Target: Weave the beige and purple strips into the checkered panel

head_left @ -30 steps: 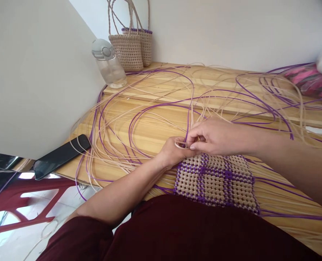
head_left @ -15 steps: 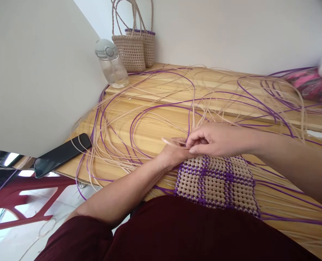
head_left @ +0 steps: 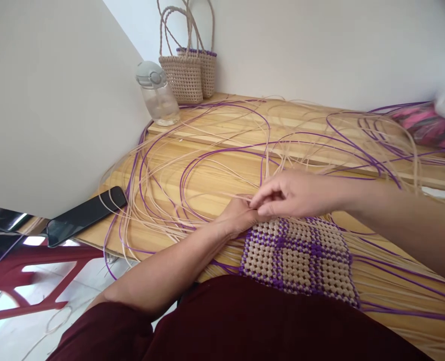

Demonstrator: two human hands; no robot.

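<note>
A woven panel in beige and purple checks lies on the table against my dark red top, with long strands running out from its edges. At its far left corner, my left hand is closed on the panel's edge; its fingertips are partly hidden behind the other hand. Just above that corner, my right hand pinches a thin beige strand between thumb and fingers, touching the left hand.
Loose purple and beige strands loop across the wooden table. A clear bottle and two woven bags stand at the back left. A black phone lies at the left edge, above a red stool. A pink bundle rests far right.
My right hand has shifted slightly left, close over the left hand. The beige strand's curled end that stuck out to the left no longer stands out. The camera view has tilted a little.
</note>
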